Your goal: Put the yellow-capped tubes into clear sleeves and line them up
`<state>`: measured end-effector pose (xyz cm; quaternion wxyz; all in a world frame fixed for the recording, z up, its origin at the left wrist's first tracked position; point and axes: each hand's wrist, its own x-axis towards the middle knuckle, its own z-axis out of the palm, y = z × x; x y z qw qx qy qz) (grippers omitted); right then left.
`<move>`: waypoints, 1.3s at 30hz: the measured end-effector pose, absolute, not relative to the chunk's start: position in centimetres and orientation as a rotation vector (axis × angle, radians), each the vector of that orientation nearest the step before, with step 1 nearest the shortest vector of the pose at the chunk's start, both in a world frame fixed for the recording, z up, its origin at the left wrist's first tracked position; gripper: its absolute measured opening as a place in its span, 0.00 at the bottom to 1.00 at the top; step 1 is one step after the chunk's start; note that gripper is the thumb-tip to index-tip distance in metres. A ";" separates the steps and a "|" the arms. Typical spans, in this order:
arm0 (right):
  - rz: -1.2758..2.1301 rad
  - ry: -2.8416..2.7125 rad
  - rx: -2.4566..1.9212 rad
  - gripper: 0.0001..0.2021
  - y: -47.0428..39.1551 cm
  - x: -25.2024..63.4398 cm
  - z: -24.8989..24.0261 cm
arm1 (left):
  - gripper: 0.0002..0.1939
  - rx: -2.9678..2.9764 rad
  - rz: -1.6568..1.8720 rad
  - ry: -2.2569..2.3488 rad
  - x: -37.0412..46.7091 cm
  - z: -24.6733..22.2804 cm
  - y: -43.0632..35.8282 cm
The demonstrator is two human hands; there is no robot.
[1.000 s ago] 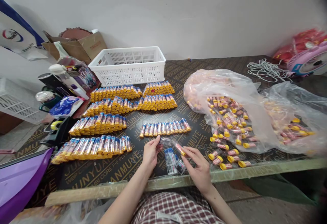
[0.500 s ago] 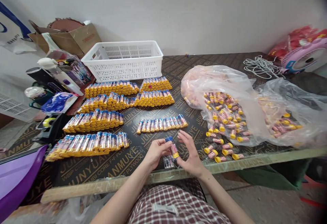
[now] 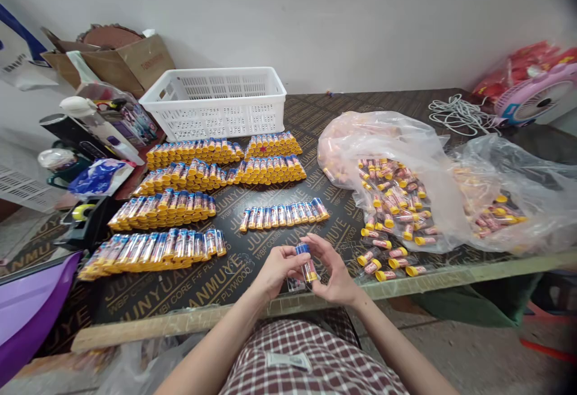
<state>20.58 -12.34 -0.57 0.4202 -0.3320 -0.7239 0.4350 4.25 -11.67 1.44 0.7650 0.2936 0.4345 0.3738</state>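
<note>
A small clear tube with a blue cap, a printed label and a yellow end is held upright, slightly tilted, over the table's front edge. My left hand pinches it near the cap between thumb and fingers. Curved around its other side is my right hand, thumb at the yellow end and fingertips by the cap. Below the hands lies a flat printed piece, mostly covered. Just beyond them stands a single row of similar blue-capped tubes.
Stacked blue-capped tubes fill the left side, before a white plastic basket. On the right, an open plastic bag spills yellow-ended tubes. A tape dispenser, purple bin and pink fan stand at the sides.
My right hand's fingers have closed in from apart to around the tube. The tube has turned more upright in my left hand. The whole view has shifted slightly.
</note>
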 end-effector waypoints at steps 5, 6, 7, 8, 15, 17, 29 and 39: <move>1.090 -1.795 -0.821 0.44 -12.5 20.6 -0.6 | 0.21 0.631 0.809 0.955 4.4 1.8 -11.7; 1.090 -1.794 -0.819 0.44 -12.5 20.6 -0.6 | 0.22 0.631 0.807 0.957 4.4 1.8 -11.7; 1.090 -1.793 -0.818 0.44 -12.5 20.6 -0.6 | 0.22 0.630 0.806 0.957 4.4 1.8 -11.7; 1.091 -1.794 -0.817 0.44 -12.5 20.6 -0.7 | 0.22 0.630 0.807 0.956 4.4 1.9 -11.7; 1.080 -1.858 -0.845 0.43 -12.2 20.3 -0.1 | 0.21 0.608 0.846 0.969 4.4 1.8 -11.9; 1.078 -1.894 -0.826 0.43 -11.8 20.3 0.2 | 0.21 0.615 0.860 0.971 4.3 1.7 -11.8; 0.421 -2.395 -1.171 0.39 2.1 23.3 -0.6 | 0.08 1.781 0.396 1.750 2.2 -4.1 -10.2; 0.249 -2.497 -1.449 0.41 0.8 25.3 0.0 | 0.09 1.873 0.244 1.777 2.9 -3.9 -10.3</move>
